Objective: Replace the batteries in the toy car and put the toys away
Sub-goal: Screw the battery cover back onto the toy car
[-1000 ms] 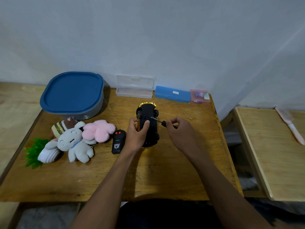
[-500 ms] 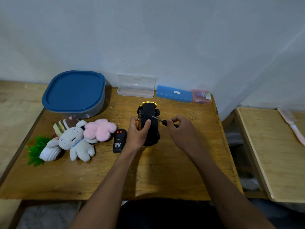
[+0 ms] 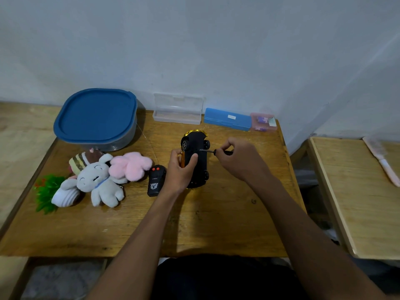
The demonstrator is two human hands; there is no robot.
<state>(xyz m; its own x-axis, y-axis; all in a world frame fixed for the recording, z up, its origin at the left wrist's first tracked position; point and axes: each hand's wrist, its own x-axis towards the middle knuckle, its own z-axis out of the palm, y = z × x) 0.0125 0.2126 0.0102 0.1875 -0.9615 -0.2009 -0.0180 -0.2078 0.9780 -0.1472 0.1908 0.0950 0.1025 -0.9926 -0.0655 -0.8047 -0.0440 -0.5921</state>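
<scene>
My left hand (image 3: 180,169) grips the black toy car with the shiny gold body (image 3: 194,146). The car sits near the middle of the brown wooden table (image 3: 194,224), tipped so its black underside and wheels show. My thumb lies across the underside and my fingers curl round the far side.

My right hand (image 3: 240,159) pinches a small screwdriver with a thin metal rod and a black handle (image 3: 215,151). The tip of the rod touches the underside of the car, close to my left thumb.

Just beside my left hand lies a black remote control with two red buttons (image 3: 156,180). Next to that are the soft toys, all bunched together: a fluffy pink flower (image 3: 131,166), a grey-white plush animal with a blue collar (image 3: 99,182) and a brown and cream striped plush (image 3: 83,160). A green plastic plant in a white ribbed pot (image 3: 46,191) lies at the left end.

Behind the toys stands a big grey tub with a blue lid (image 3: 95,115), and the lid is on. Along the wall sit a clear plastic case (image 3: 177,111), a flat blue case (image 3: 228,119) and a little pink box (image 3: 263,122).

A second, paler wooden table (image 3: 357,191) stands to the right, with a pink and white brush (image 3: 383,161) on it.
</scene>
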